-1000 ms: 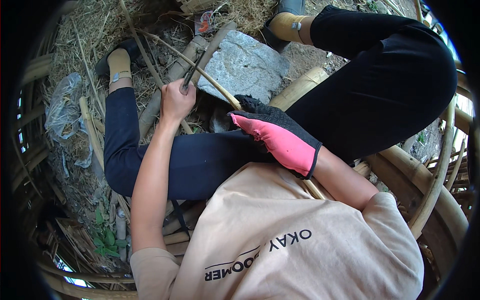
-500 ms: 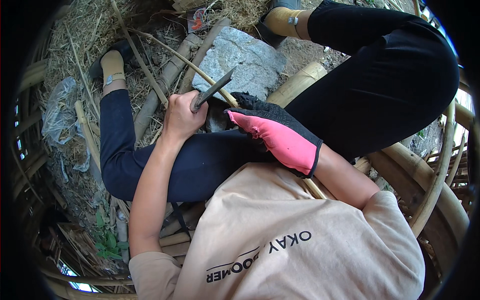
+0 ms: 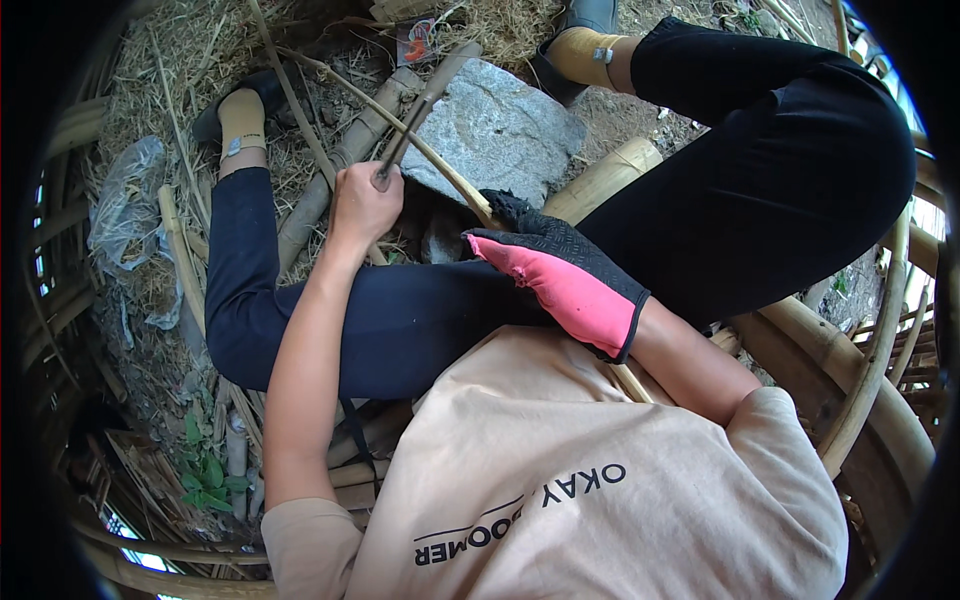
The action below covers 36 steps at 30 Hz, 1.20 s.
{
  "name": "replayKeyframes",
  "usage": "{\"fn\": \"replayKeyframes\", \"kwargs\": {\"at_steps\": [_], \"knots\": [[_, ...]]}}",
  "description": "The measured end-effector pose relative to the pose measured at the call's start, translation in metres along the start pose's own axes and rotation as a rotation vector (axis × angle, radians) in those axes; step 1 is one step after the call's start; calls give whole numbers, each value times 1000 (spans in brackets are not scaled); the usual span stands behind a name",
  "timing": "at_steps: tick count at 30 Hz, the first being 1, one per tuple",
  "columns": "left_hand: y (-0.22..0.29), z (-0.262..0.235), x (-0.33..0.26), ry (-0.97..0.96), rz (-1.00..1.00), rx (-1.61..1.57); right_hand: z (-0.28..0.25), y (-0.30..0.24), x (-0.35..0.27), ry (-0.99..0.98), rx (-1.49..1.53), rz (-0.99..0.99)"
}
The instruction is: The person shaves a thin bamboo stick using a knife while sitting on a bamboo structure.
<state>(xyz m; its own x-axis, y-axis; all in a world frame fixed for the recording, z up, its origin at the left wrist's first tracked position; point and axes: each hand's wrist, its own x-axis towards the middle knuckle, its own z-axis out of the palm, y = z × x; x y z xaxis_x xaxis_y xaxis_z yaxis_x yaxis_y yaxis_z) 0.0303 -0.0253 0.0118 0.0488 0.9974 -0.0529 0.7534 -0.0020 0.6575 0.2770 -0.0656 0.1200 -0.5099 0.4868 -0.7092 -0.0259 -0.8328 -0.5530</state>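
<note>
My bare left hand (image 3: 363, 205) is wrapped round the handle of a knife (image 3: 408, 135), whose dark narrow blade points away from me. The blade lies across a thin bamboo stick (image 3: 452, 176); whether the edge touches it I cannot tell. In a black and pink glove, my right hand (image 3: 560, 270) is closed on that stick. Its far end slants away to the left, and its near end comes out beneath my right wrist against my shirt. Beyond both hands sits a large grey stone (image 3: 510, 130).
Bamboo poles (image 3: 310, 205) lie left of the stone, and a thick bamboo piece (image 3: 605, 180) lies right of it. A clear plastic bag (image 3: 128, 215) rests on straw at the left. My dark-trousered legs frame the work; curved bamboo rails (image 3: 865, 385) surround me.
My left hand has moved slightly away and to the left along the stick. The blade has swung from pointing right to pointing more away. My right hand keeps its hold.
</note>
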Motion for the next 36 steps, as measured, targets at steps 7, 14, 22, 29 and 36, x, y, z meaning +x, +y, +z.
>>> {"fn": "replayKeyframes", "kwargs": {"at_steps": [7, 14, 22, 29, 36], "knots": [[-6, -3, 9, 17, -76, 26, -6, 2, 1, -52, -93, 124], [29, -2, -8, -68, 83, -17, -1, -22, -11, -50, -102, 183], [1, 1, 8, -5, -12, 58, -10, 3, 3, -108, -161, 86], [-26, 6, 20, 97, -34, 80, -7, 11, -1, -65, -91, -5], [-30, 2, 20, 112, -45, 63, 4, -14, -7, 97, -124, 160]]}}
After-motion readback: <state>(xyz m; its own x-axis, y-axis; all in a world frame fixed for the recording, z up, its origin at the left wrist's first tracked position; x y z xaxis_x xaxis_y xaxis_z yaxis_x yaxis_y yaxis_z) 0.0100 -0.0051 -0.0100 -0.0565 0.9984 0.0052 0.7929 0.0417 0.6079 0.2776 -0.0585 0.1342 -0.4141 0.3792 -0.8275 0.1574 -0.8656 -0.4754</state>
